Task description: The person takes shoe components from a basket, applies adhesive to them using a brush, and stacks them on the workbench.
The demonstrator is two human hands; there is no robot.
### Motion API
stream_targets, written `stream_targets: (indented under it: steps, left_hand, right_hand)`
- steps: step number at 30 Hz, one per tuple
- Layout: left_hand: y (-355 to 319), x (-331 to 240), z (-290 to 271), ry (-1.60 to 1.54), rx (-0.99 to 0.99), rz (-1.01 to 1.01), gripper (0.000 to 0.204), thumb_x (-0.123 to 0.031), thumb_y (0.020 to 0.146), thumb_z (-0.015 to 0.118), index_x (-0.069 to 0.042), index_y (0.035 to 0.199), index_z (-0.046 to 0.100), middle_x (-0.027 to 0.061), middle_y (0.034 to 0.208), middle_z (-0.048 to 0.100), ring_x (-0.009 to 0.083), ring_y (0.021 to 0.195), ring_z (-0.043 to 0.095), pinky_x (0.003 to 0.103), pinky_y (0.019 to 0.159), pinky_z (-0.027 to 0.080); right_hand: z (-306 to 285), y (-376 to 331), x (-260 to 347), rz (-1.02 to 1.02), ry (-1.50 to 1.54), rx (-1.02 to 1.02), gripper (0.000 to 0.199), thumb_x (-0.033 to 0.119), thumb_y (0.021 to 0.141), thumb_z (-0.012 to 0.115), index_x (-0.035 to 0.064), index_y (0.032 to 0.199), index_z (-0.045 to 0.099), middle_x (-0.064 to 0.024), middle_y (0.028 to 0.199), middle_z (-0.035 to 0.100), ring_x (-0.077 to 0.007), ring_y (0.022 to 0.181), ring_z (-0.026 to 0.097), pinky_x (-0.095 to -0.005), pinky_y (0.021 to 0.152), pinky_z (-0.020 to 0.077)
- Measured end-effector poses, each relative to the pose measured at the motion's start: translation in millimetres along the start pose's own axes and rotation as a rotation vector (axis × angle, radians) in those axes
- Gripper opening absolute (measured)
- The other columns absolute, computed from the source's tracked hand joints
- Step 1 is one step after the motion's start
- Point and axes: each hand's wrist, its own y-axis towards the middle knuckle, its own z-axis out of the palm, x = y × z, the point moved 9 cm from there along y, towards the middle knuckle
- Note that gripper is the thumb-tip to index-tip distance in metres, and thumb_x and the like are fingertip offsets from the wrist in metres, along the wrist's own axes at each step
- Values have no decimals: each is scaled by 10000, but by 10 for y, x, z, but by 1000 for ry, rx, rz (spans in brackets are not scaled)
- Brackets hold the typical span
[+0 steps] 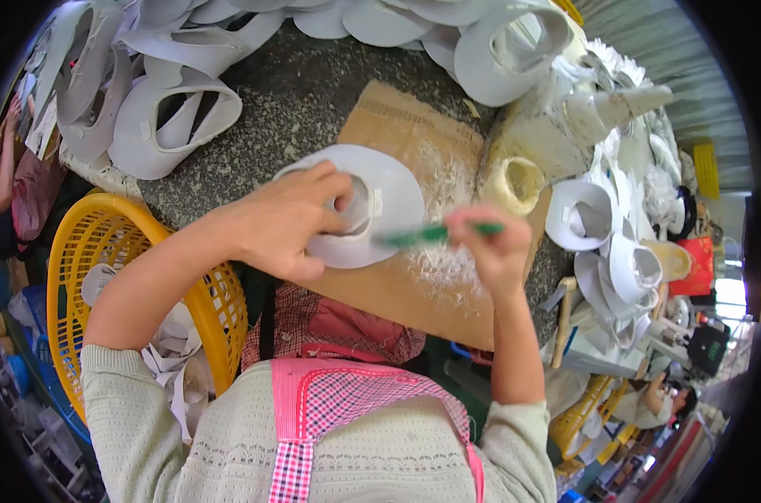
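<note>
On a sheet of brown cardboard (397,289), a white curved piece (397,189) shaped like a shoe upper lies beneath my left hand (292,218). It has a wide rounded flange, an opening and a small pale tab. My left fingers are bent into the opening and grip its edge. My right hand (499,247) pinches a slim green brush (435,235), held nearly level. Motion smears the brush's left end, which meets or hovers just over the flange; I cannot tell which. Whitish dried strings (443,260) cover the cardboard between the hands.
A crusted cream cup (515,186) stands right of the cardboard. Similar white pieces (175,126) are heaped along the back and right (582,214). A yellow basket (87,243) with scraps stands at my left. A wooden-handled tool (562,323) lies by the right edge. Other people are farther off.
</note>
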Motion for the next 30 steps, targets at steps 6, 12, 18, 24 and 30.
stream_targets:
  steps: [6, 12, 18, 24, 30]
  left_hand:
    - [-53, 135, -198, -85, -284, -97, 216, -218, 644, 609, -30, 673, 508, 94, 762, 465, 262, 718, 478, 342, 618, 409]
    - [83, 19, 173, 121, 250, -156, 227, -226, 678, 612, -19, 734, 536, 126, 729, 554, 328, 700, 550, 388, 616, 434]
    - [194, 55, -520, -398, -87, -348, 144, -139, 766, 596, -14, 829, 559, 100, 684, 549, 172, 591, 530, 277, 564, 430]
    - [-8, 147, -6, -26, -104, -516, 278, -191, 802, 562, -8, 1009, 526, 132, 657, 532, 169, 577, 511, 279, 579, 422]
    - [100, 174, 255, -614, 75, -730, 429, -336, 872, 471, -12, 1154, 474, 112, 814, 592, 149, 728, 543, 270, 651, 429]
  right_hand:
    - [-205, 430, -195, -4, 36, -156, 120, -51, 751, 574, -5, 852, 620, -60, 753, 620, -81, 605, 541, -194, 513, 425]
    - [-257, -119, -159, 114, 258, -145, 90, -54, 768, 554, -34, 842, 600, -101, 778, 601, -127, 611, 565, -228, 516, 479]
    - [-1345, -314, 47, -150, -200, -629, 124, -77, 769, 541, -49, 877, 593, -99, 772, 602, -130, 626, 566, -219, 568, 469]
    - [-1549, -684, 303, -344, -199, -720, 133, -50, 773, 566, -18, 896, 604, -91, 817, 606, -122, 661, 564, -215, 576, 466]
    - [-1615, -950, -69, 78, -45, -774, 142, 66, 787, 603, -52, 862, 578, -109, 749, 589, -146, 557, 552, -241, 483, 452]
